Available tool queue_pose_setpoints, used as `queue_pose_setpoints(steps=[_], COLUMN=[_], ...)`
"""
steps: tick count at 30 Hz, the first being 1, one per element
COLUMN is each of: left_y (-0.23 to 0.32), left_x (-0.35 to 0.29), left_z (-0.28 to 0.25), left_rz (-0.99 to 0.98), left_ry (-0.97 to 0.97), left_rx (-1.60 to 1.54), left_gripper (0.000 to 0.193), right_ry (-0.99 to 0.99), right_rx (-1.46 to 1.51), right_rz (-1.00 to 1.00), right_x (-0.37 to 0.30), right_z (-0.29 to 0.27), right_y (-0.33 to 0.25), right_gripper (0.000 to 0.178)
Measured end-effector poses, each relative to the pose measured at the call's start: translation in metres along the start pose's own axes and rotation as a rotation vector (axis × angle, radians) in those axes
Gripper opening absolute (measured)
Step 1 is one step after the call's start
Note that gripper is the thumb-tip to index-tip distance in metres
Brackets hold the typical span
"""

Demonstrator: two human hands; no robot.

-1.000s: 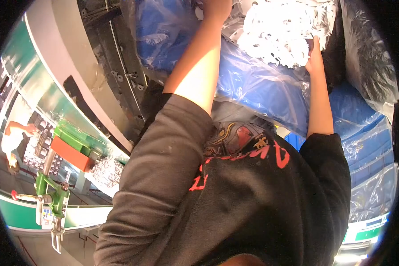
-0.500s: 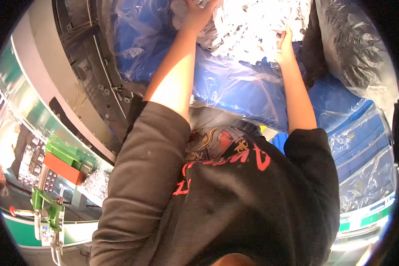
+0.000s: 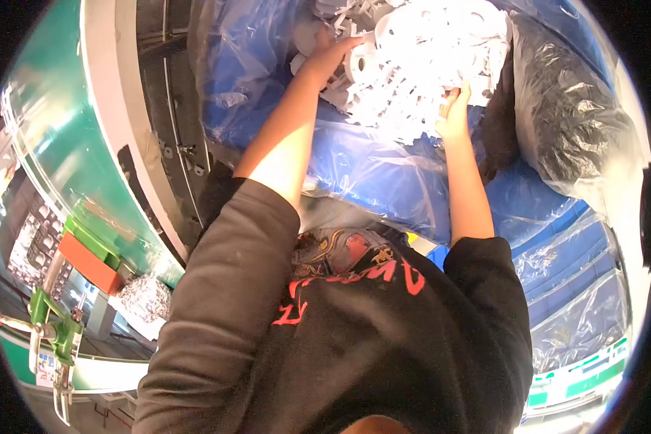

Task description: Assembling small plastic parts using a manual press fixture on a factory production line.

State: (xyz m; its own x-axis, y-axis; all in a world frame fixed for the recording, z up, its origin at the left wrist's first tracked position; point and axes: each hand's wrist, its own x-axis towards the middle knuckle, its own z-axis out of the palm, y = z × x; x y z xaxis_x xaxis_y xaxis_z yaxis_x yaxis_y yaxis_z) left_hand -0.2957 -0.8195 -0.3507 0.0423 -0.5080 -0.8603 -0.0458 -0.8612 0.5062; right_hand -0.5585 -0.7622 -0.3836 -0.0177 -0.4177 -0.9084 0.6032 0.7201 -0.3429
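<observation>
In the head view, the left hand (image 3: 330, 59) is digging into a heap of white plastic ring-shaped parts (image 3: 427, 61), fingers buried, grip unclear. The right hand (image 3: 454, 114) is curling against the heap's lower edge, touching pieces. The heap is lying in a blue plastic-lined bin (image 3: 383, 173), beside a black bag (image 3: 564, 123).

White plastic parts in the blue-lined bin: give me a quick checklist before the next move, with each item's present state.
1. Left hand in contact with the white plastic parts: ok.
2. Right hand on the pile's near edge: ok.
3. Firm grip on any single part: cannot tell.
4. Blue liner still covers the bin's near wall: ok.
5. Black bag clear of both hands: ok.
6. Bin depth under the pile: cannot tell.
</observation>
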Motion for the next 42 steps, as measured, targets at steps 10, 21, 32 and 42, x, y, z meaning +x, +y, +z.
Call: queue_pose_setpoints(steps=[10,21,32,42], left_y=[0.014,0.030,-0.006,0.011], left_x=[-0.003,-0.023,0.023,0.003], left_z=[-0.014,-0.016,-0.016,0.001], left_rz=[0.035,-0.011,0.134,-0.097], left_ry=[-0.198,-0.172,0.109,-0.105], left_rx=[0.123,0.107,0.414,0.144], left_gripper=[0.079,0.105,0.086,0.107], right_ry=[0.012,0.007,-0.074,-0.060], right_rx=[0.113,-0.008,-0.229,-0.192], right_rz=[0.034,0.166,0.197,0.082], right_x=[0.001,0.008,0.004,0.011], right_z=[0.011,0.002,0.011,0.007], right_y=[0.001,-0.004,-0.007,0.000], right_gripper=[0.077,0.075,0.079,0.084])
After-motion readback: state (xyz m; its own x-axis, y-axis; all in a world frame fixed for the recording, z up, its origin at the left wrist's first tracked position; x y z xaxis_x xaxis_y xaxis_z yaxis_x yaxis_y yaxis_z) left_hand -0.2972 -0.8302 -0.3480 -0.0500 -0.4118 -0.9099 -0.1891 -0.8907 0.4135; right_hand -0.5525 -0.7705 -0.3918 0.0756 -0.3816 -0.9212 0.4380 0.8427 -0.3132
